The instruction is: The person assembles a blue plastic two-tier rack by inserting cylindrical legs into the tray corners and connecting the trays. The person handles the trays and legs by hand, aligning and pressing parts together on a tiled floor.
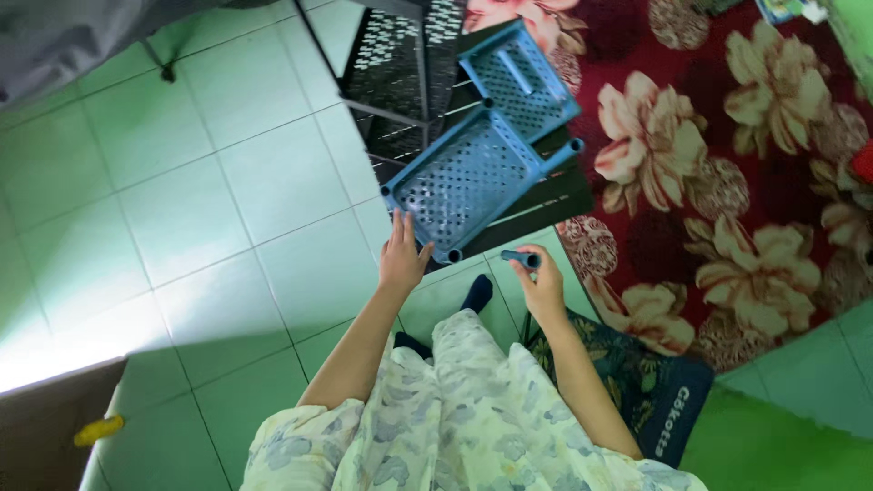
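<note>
A blue perforated plastic shelf tray point(468, 177) lies tilted on the floor in front of me, with a second blue tray point(520, 80) just beyond it. My left hand point(402, 255) rests with spread fingers on the near corner of the closer tray. My right hand point(543, 284) is closed around a short blue plastic tube point(522, 259), held a little to the right of that tray's corner socket. My dark-socked foot point(476, 293) shows between my arms.
Black perforated shelf panels point(400, 64) lie under and behind the trays. A red floral carpet point(718, 155) covers the right side, with a dark patterned mat point(655, 382) near my right. Pale green tiles point(209, 209) fill the left. A brown box edge point(55, 427) sits bottom left.
</note>
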